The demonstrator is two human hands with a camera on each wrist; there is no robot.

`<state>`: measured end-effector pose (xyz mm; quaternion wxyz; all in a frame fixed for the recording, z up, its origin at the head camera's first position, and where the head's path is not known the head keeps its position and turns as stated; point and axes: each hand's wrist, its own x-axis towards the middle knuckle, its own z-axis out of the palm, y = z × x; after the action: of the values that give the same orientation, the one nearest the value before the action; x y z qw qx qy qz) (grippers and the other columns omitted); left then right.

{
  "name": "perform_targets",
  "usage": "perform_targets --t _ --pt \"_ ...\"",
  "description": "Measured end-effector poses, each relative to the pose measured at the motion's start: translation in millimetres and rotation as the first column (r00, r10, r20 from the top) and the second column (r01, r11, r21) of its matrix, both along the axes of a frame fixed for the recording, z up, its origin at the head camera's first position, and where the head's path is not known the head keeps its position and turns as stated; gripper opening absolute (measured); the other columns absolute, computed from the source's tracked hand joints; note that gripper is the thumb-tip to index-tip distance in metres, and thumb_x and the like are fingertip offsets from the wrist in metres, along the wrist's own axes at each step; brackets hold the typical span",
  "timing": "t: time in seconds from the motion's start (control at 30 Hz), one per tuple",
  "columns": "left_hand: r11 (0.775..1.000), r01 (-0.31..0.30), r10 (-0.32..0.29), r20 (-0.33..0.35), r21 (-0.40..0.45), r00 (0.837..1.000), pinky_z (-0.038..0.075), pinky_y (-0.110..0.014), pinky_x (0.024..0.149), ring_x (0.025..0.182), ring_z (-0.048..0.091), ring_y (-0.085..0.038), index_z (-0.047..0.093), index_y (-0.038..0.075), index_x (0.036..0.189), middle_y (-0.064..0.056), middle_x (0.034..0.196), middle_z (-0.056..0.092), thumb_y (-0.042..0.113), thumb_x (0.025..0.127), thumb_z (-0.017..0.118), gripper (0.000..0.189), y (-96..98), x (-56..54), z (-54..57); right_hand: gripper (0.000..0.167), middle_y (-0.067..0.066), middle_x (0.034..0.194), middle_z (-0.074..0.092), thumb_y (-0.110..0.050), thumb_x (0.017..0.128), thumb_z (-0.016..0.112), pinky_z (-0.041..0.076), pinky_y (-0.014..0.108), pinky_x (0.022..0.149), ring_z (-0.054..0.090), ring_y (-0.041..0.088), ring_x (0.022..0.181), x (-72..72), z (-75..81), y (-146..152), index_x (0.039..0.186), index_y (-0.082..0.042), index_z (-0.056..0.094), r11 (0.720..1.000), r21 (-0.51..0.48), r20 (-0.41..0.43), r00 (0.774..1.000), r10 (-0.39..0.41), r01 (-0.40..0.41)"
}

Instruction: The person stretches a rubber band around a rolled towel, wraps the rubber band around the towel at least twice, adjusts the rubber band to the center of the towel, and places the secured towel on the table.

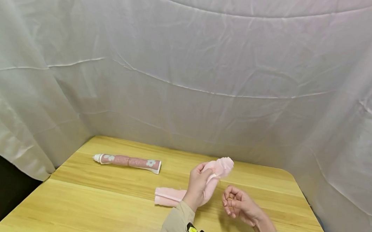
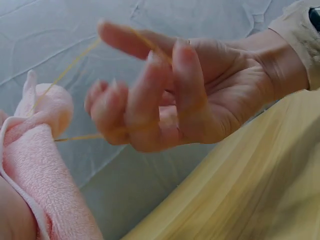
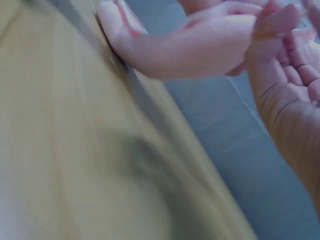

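Left fingers (image 1: 199,166) tight round a rolled pink towel (image 1: 212,190), right fingers (image 2: 142,97) (half bent) inside a yellow band (image 2: 80,137)

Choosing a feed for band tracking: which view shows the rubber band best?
Left wrist: the rubber band shows as two yellowish strands stretched between the pink towel and the right hand. Head gives only faint traces, too small to follow; right wrist shows no strand clearly.
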<state>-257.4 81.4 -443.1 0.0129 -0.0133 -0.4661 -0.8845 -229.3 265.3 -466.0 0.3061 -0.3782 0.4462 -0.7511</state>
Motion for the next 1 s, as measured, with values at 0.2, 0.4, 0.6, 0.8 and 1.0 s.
perform_targets --t 0.2,0.4,0.6,0.8,1.0 --pt "0.993 -0.107 0.109 -0.052 0.05 0.993 0.056 -0.022 0.072 0.084 0.064 -0.012 0.062 -0.007 0.102 -0.005 0.094 0.066 0.0 0.078 0.062 0.025 2.7 -0.7 -1.4 0.039 -0.002 0.117 0.057 -0.036 0.105 0.028 0.046 0.008 0.074 0.05 0.001 0.087 0.7 -13.0 -21 0.12 -0.009 0.052 0.921 -0.339 0.048 0.974 0.223 -0.194" --pt "0.976 -0.218 0.217 -0.149 0.01 0.965 0.055 -0.021 0.071 0.082 0.063 -0.01 0.062 -0.009 0.103 -0.002 0.092 0.067 -0.004 0.076 0.064 0.028 6.7 0.6 -3.0 0.06 0.004 0.109 0.06 -0.051 0.101 0.024 0.046 0.01 0.083 0.049 0.005 0.09 5.8 -9.0 -36 0.11 -0.004 0.061 0.744 -0.654 0.283 0.867 0.41 -0.139" --pt "0.984 -0.18 0.173 -0.247 -0.007 0.954 0.053 -0.02 0.071 0.081 0.061 -0.004 0.06 -0.011 0.109 0.001 0.092 0.067 -0.005 0.077 0.066 0.033 2.3 7.0 1.8 0.065 0.016 0.117 0.065 -0.047 0.102 0.022 0.049 0.015 0.091 0.062 0.021 0.112 6.8 1.9 -39 0.117 0.004 0.059 0.659 -0.752 0.421 0.779 0.465 0.013" --pt "0.982 -0.17 0.138 -0.301 -0.085 0.944 0.05 -0.019 0.073 0.081 0.06 -0.005 0.062 -0.009 0.109 0.005 0.089 0.066 -0.004 0.076 0.069 0.034 -4.4 9.5 3.5 0.069 0.016 0.14 0.055 -0.047 0.103 0.015 0.048 0.023 0.101 0.052 0.028 0.132 11.3 14.9 -31 0.136 -0.001 0.052 0.772 -0.628 0.514 0.799 0.314 0.1" --pt "0.948 -0.159 0.028 -0.427 -0.274 0.904 0.05 -0.02 0.075 0.084 0.059 -0.004 0.068 0.002 0.107 -0.008 0.096 0.07 -0.003 0.077 0.071 0.031 -13.8 8.4 0.4 0.062 0.014 0.138 0.055 -0.044 0.103 0.02 0.039 0.026 0.11 0.047 0.035 0.136 17.5 37.1 -18 0.126 -0.002 0.058 0.869 -0.457 0.603 0.784 0.147 0.188"
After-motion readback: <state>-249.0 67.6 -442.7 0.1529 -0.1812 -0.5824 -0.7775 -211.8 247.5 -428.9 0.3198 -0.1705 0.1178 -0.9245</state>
